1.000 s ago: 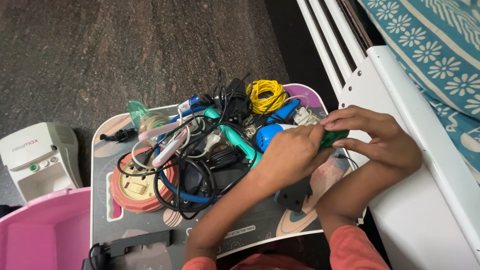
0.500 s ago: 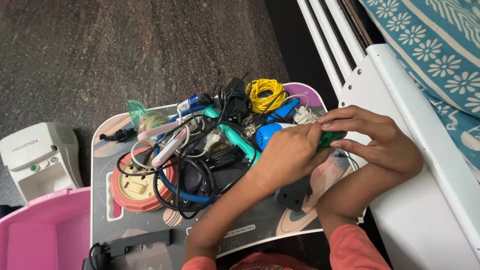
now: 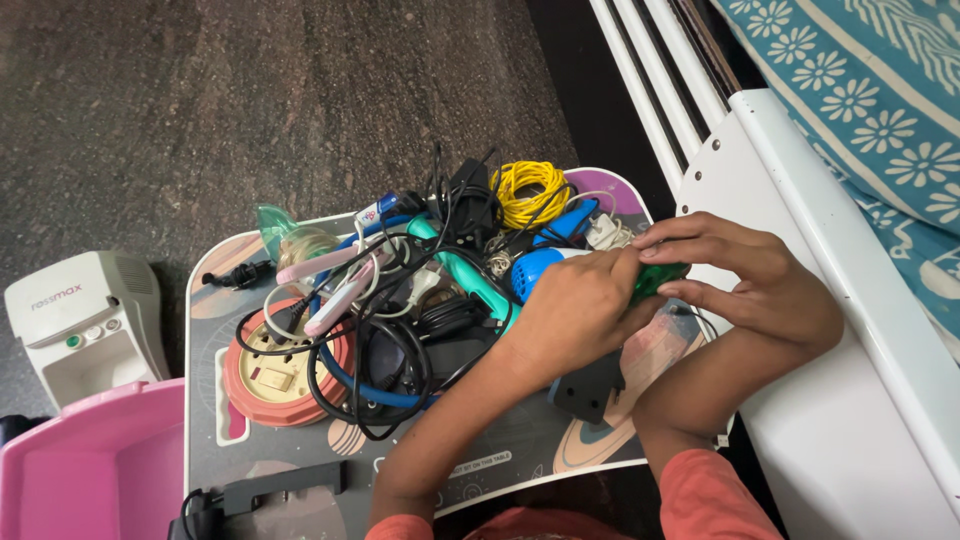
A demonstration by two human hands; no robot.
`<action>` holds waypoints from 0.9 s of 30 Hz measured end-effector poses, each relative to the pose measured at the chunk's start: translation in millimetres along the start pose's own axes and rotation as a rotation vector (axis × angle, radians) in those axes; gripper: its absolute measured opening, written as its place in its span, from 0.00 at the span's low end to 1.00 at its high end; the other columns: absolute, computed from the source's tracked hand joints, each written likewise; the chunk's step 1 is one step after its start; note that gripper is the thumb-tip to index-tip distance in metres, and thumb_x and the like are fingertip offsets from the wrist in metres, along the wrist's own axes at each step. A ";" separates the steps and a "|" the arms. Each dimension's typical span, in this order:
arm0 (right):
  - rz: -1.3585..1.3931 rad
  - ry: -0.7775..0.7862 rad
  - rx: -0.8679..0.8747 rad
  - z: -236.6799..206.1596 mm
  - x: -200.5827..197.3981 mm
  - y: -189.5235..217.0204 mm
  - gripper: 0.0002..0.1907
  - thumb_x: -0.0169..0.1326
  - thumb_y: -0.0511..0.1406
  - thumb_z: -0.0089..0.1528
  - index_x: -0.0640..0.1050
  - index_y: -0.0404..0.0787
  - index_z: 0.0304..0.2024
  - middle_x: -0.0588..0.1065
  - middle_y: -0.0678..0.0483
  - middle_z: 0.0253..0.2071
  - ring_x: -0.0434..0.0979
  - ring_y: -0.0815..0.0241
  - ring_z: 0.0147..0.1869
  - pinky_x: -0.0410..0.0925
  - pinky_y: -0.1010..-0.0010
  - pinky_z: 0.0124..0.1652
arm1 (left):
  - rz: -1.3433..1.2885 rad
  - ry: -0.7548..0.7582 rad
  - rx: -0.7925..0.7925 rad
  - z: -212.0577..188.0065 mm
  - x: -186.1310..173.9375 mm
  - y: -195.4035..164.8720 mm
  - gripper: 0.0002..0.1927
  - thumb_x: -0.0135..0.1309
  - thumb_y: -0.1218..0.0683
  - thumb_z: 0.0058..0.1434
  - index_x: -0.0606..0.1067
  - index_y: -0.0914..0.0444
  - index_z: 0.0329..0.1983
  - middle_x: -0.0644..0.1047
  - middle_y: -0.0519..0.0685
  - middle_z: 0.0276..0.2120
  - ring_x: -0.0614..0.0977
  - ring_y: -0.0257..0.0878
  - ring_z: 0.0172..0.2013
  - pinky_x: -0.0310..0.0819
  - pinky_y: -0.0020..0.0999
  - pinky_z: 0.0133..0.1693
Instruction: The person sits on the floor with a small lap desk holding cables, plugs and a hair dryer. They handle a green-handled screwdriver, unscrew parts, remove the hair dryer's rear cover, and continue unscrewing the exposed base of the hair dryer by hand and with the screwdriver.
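Head view shows your left hand (image 3: 575, 310) and right hand (image 3: 750, 275) meeting at the desk's (image 3: 215, 400) right edge, fingers of both closed on a small green object (image 3: 662, 278). Tangled cables (image 3: 400, 320) crowd the desk; a white bed frame (image 3: 850, 330) hems the right, bare floor (image 3: 250, 100) lies beyond.

One head-worn camera looks steeply down, close over the cluttered grey printed lap table (image 3: 300, 480); dark speckled floor (image 3: 200, 100) lies beyond.
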State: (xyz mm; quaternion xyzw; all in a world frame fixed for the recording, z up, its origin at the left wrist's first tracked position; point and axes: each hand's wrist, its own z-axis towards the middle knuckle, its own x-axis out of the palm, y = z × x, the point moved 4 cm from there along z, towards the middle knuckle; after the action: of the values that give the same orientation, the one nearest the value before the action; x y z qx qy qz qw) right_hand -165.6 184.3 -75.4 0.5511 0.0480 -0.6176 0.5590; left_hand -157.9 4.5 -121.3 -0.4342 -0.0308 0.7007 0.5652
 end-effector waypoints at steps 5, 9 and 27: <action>0.004 0.000 0.003 1.8 0.3 1.4 0.24 0.62 0.27 0.56 0.77 0.39 0.56 0.76 0.46 0.58 0.79 0.51 0.63 0.74 0.65 0.58 | -0.002 -0.009 0.007 -0.2 -1.2 0.0 0.19 0.58 0.50 0.63 0.71 0.71 0.44 0.79 0.60 0.35 0.83 0.57 0.36 0.77 0.47 0.37; 0.014 -0.001 0.011 0.9 -0.4 4.2 0.23 0.62 0.27 0.57 0.77 0.39 0.56 0.76 0.46 0.58 0.79 0.51 0.63 0.73 0.65 0.58 | -0.004 -0.002 0.003 0.4 -2.1 -0.9 0.19 0.58 0.50 0.63 0.71 0.71 0.44 0.79 0.60 0.35 0.83 0.56 0.36 0.77 0.47 0.36; -0.066 -0.049 -0.084 -1.0 3.2 10.7 0.19 0.64 0.30 0.55 0.79 0.40 0.50 0.78 0.49 0.55 0.79 0.56 0.55 0.71 0.66 0.53 | 0.071 0.082 0.002 -5.5 -5.8 2.6 0.24 0.57 0.42 0.65 0.72 0.68 0.42 0.79 0.57 0.30 0.83 0.54 0.30 0.75 0.47 0.32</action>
State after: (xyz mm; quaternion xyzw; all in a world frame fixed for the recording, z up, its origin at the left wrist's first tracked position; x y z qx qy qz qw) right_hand -156.3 179.0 -72.2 0.5100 0.0784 -0.6464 0.5620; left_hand -156.4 -3.6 -122.8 -0.4629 0.0083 0.7020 0.5412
